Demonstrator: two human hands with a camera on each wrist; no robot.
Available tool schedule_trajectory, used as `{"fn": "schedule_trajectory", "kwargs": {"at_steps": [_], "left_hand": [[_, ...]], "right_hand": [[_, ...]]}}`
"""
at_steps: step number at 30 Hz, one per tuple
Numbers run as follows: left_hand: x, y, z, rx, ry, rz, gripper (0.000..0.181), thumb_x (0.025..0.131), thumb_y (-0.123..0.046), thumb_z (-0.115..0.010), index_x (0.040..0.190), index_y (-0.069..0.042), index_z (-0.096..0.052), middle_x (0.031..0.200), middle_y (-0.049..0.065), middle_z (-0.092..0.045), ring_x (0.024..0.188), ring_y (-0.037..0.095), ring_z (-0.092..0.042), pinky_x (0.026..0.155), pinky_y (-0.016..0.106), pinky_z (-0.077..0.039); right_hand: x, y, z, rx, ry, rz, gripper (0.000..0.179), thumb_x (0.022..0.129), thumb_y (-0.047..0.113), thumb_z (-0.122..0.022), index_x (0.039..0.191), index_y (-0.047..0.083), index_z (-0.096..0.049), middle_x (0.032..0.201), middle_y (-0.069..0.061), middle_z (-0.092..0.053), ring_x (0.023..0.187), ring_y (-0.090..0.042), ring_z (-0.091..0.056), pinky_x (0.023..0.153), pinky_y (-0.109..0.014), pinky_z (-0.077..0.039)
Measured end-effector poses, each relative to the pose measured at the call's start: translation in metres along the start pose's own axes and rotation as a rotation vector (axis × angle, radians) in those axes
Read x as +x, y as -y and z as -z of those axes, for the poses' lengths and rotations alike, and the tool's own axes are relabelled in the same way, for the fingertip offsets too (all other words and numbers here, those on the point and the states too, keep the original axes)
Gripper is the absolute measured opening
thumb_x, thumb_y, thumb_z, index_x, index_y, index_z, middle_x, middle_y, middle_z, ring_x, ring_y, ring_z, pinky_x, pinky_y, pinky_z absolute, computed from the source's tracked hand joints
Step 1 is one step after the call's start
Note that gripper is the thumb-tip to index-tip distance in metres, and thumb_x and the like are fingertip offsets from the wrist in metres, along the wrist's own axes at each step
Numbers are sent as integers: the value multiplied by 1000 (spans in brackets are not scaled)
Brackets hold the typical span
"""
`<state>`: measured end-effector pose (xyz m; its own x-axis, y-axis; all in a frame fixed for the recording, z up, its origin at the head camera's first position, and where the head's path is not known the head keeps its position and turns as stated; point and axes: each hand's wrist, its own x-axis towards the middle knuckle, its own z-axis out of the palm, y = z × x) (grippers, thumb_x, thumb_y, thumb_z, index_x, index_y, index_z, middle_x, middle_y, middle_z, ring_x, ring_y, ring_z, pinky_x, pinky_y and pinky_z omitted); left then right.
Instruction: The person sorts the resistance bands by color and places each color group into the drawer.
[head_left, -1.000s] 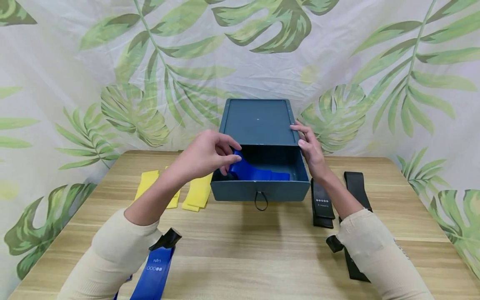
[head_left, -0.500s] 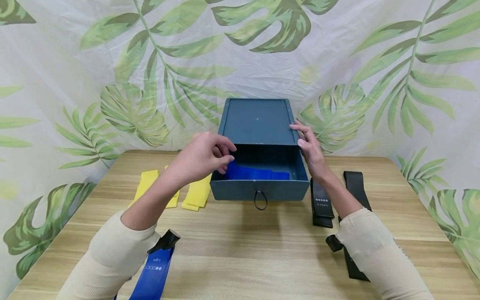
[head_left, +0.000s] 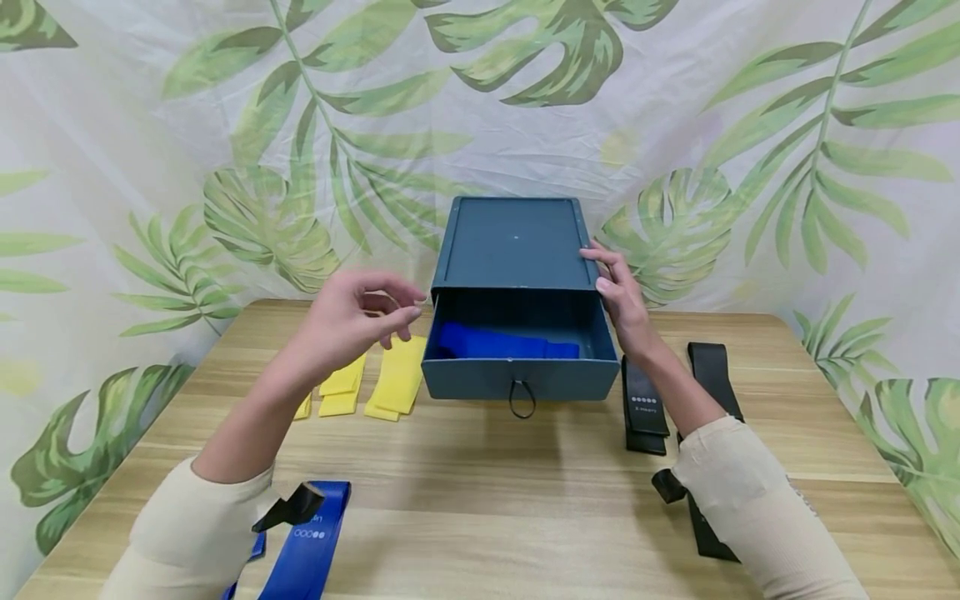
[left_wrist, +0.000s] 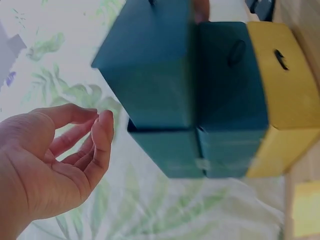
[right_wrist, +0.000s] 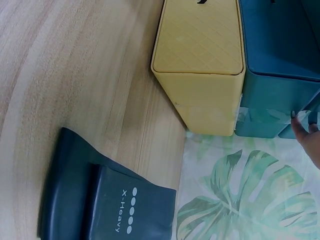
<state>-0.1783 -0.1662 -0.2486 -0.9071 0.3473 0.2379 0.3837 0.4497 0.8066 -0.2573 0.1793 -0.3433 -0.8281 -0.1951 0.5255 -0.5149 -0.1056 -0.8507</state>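
A folded blue band (head_left: 504, 342) lies inside the open drawer (head_left: 521, 377) of a teal box (head_left: 514, 242) on the counter (head_left: 480, 492). The left hand (head_left: 352, 321), empty with fingers loosely curled, hovers beside the drawer above yellow bands (head_left: 393, 385), while the right hand (head_left: 619, 293) presses straight fingers against the box's side.

I see a pale cloth backdrop (head_left: 675, 142) printed with large green palm and monstera leaves, hung across the whole back and wrapping round both sides. The cloth is creased, with soft folds showing near the top. In front of it sits a light wooden tabletop (head_left: 495, 500) with straight grain lines running left to right; its far corners are rounded and meet the cloth. The light I get is even and soft, with only faint shadows on the wood.
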Motion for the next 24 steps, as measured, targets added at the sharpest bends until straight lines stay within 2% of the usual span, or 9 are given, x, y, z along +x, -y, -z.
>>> {"fn": "schedule_trajectory", "kwargs": {"at_steps": [4, 10, 13, 16, 20, 24], "left_hand": [[-7, 26, 1, 52, 33, 26, 14, 97, -3, -71, 109, 4, -74, 87, 12, -70, 67, 19, -67, 57, 28, -57], [-18, 79, -1, 163, 87, 14, 14, 96, -3, -72, 108, 4, -74, 87, 8, -71, 70, 17, -66, 60, 25, -56], [-22, 104, 1, 188, 124, 14, 13, 95, -1, -73, 107, 4, -73, 86, 7, -70, 70, 20, -66, 60, 25, -55], [-25, 124, 5, 213, 211, 12, 12, 94, -1, -73, 105, 5, -73, 85, 8, -69, 68, 25, -66, 58, 25, -54], [-28, 144, 10, 235, 383, 13, 8, 93, -1, -74, 100, 4, -73, 84, 6, -69, 67, 24, -66, 59, 26, -55], [-32, 155, 14, 219, 535, 77, 2, 92, 1, -73, 93, 0, -72, 81, 2, -69, 63, 19, -66, 59, 28, -57]], "right_hand": [[-1, -2, 2, 0, 0, 5, 46, 97, 17, -43, 139, 3, -53, 168, -23, -21, 158, -37, -12, 127, -56, -6], [0, -2, 3, -2, 6, -2, 46, 98, 19, -44, 140, 3, -52, 168, -22, -20, 158, -38, -11, 127, -57, -5], [0, -2, 3, 1, 9, -6, 47, 98, 20, -44, 141, 2, -52, 169, -21, -20, 158, -39, -11, 127, -57, -5], [0, -3, 3, 2, 4, 1, 47, 97, 20, -44, 140, 3, -53, 168, -22, -20, 158, -39, -11, 127, -56, -6], [0, -3, 3, -2, 2, 14, 46, 97, 19, -44, 139, 3, -54, 168, -23, -21, 158, -36, -12, 128, -54, -5], [0, -3, 3, -7, 11, 18, 46, 98, 20, -44, 140, 3, -53, 167, -23, -21, 159, -34, -11, 128, -54, -4]]}}
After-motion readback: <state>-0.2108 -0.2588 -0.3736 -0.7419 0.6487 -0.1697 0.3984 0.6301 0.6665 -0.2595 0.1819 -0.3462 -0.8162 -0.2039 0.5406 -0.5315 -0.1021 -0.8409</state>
